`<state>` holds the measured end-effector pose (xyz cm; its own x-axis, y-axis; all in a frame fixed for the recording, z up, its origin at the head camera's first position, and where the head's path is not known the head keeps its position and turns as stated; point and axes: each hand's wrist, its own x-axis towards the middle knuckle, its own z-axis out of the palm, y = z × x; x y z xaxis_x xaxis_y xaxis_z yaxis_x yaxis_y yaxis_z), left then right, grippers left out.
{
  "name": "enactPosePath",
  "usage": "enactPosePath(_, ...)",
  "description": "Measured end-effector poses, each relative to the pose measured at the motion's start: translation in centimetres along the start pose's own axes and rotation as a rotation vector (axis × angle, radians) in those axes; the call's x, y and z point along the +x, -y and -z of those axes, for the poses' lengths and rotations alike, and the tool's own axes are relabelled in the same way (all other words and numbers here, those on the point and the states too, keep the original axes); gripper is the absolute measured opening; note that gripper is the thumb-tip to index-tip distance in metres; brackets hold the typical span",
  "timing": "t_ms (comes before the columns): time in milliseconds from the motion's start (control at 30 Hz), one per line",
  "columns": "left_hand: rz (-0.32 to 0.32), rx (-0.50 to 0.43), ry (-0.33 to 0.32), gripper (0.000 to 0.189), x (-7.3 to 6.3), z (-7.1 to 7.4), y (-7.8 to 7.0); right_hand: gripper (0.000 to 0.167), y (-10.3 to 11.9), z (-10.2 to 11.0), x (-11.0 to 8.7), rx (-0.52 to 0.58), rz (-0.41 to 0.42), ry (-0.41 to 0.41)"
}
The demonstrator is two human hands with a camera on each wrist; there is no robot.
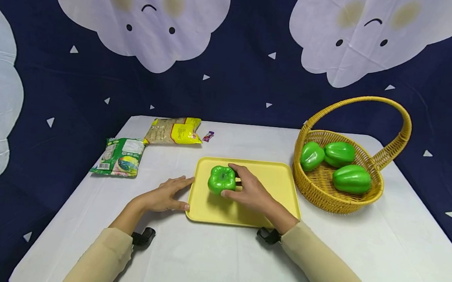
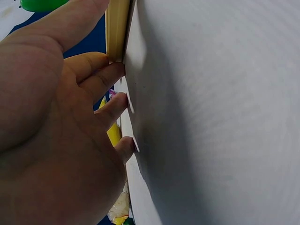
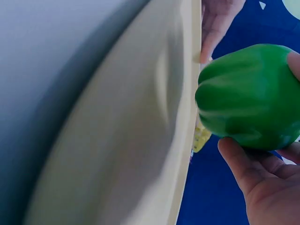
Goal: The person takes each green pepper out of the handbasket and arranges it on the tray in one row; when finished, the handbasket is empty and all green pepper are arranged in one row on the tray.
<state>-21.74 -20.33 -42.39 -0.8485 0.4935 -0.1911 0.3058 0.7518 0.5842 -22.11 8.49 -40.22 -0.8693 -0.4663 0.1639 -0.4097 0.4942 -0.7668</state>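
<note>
A green bell pepper [image 1: 222, 180] is held in my right hand [image 1: 251, 191], thumb on its near side and fingers on the far side. It is over the left half of a yellow tray [image 1: 275, 182], its top facing the head camera. In the right wrist view the bell pepper [image 3: 248, 96] looks large beside the tray's rim [image 3: 187, 140]; whether its base touches the tray I cannot tell. Spread at the tray's left edge, my left hand [image 1: 165, 195] touches the rim with thumb and fingers. The left wrist view has its fingertips by the rim [image 2: 117, 33] and the tabletop.
A wicker basket [image 1: 326, 203] with a tall handle stands right of the tray, with three green bell peppers [image 1: 351, 179] inside. Back left lie a yellow bag [image 1: 173, 131], a green packet [image 1: 120, 157] and a small purple packet [image 1: 208, 136]. A dark cloud-print cloth hangs behind.
</note>
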Motion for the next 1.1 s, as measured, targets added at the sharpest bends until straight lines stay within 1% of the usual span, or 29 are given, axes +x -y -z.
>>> enactPosePath(300,0.016,-0.004,0.003,0.092,0.0,0.0,-0.1,0.078,0.4,-1.4,0.4,-0.015,-0.023,0.028)
enactPosePath(500,0.012,-0.002,0.007,0.092,0.0,0.0,0.0,0.078,0.5,-2.2,0.7,0.002,-0.037,0.031)
enactPosePath(667,0.018,-0.007,0.007,0.092,0.0,0.0,0.0,0.077,1.0,-2.6,0.9,0.02,-0.036,0.057)
enactPosePath(900,0.03,-0.01,0.01,0.093,0.1,0.0,0.0,0.078,1.4,-3.1,1.0,-0.008,-0.026,0.091)
enactPosePath(1100,0.04,-0.019,0.01,0.092,0.2,-0.1,0.1,0.079,1.8,-3.5,1.1,-0.013,-0.042,0.11)
